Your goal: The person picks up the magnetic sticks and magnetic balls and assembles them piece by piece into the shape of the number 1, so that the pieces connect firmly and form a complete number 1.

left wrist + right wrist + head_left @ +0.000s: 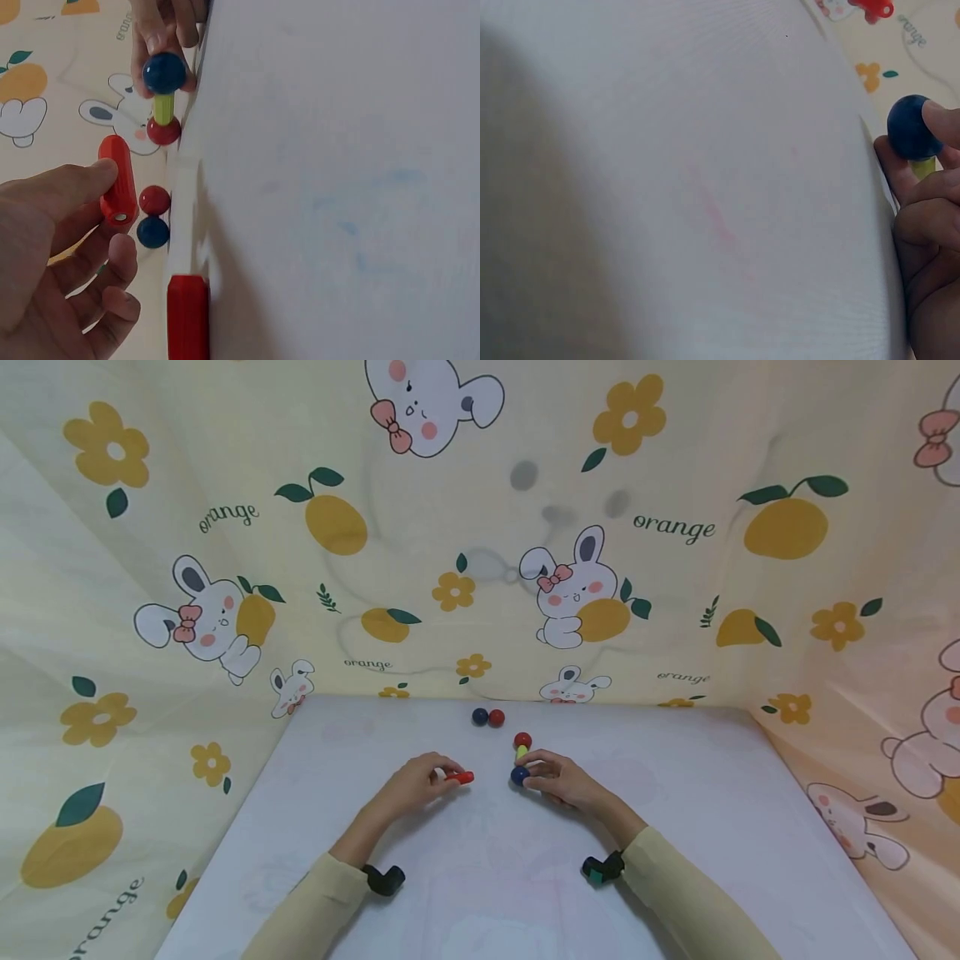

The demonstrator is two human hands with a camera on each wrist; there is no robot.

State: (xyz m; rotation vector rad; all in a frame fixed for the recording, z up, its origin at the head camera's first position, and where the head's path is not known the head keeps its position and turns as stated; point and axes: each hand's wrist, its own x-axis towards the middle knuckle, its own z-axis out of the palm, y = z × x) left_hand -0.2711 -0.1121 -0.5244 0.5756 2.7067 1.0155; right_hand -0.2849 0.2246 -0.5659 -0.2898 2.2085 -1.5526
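Head view up, and I've got the white table (487,877) with both hands over its far half. Left hand (420,785): thumb and fingers pinched on a red rod (118,180), remaining fingers loosely bent. Right hand (566,783): thumb and fingertips clamped on a blue ball (519,776), just right of that rod and apart from it. From the ball, a yellow-green rod (163,109) runs to the far side, with a red ball (522,741) at its far end, all in line. On the left wrist view I see the red rod faceted, a hole in its end; a second red piece (187,319) is cut off by the frame. Smallest now: a far blue ball (480,717) and far red ball (497,717), glossy, touching, blue on the left, near the table's far edge.
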